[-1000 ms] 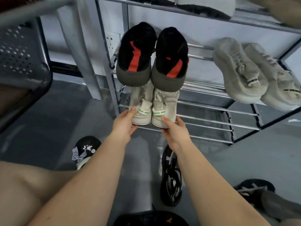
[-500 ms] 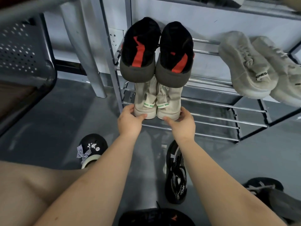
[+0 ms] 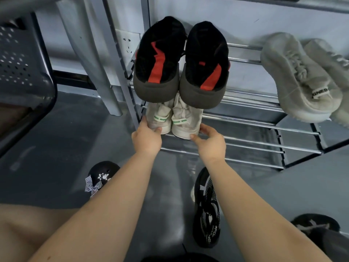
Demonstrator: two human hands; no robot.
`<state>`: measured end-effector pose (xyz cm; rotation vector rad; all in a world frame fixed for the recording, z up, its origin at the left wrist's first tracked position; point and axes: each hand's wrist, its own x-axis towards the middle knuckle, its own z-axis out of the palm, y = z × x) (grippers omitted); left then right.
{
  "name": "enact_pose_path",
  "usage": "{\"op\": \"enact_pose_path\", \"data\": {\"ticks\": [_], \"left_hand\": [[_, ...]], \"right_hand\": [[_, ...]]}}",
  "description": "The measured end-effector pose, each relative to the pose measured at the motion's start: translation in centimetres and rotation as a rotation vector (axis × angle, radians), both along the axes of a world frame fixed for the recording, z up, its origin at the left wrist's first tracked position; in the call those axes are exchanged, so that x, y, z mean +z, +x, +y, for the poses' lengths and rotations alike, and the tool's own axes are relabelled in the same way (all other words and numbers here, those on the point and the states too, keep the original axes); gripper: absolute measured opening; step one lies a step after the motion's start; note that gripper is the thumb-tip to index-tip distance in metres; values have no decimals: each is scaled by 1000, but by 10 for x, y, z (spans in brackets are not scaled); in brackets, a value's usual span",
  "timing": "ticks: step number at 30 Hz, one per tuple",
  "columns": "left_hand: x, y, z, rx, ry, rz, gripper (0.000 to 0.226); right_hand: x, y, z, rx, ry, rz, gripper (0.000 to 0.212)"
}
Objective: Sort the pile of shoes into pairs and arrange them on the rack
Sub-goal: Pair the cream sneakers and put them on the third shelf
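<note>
A smooth dark grey floor (image 3: 62, 140) fills the lower frame, its surface catching soft pale reflections. Behind it runs a pale grey-white wall (image 3: 245, 19), and low on that wall sits a white electrical socket plate (image 3: 127, 44). At the left edge stands a dark perforated metal chair seat (image 3: 20, 69), and beside it a slanted light grey metal leg (image 3: 88, 59) comes down to the floor.

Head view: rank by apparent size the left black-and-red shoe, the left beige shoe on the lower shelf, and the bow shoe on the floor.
1. left black-and-red shoe
2. left beige shoe, partly hidden, so unsure
3. bow shoe, partly behind the forearm, so unsure against 2
</note>
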<state>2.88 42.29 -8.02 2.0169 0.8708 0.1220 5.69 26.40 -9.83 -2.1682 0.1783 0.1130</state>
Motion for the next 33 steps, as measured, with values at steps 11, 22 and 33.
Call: {"op": "enact_pose_path", "data": {"ticks": [11, 22, 33], "left_hand": [[12, -55, -54, -363, 408, 142, 84], [31, -106, -118, -858, 609, 198, 79], [36, -122, -166, -1114, 685, 164, 75]], "right_hand": [[41, -38, -26, 322, -420, 50, 97], [59, -121, -112, 373, -731, 124, 96], [46, -175, -203, 333, -802, 259, 93]]}}
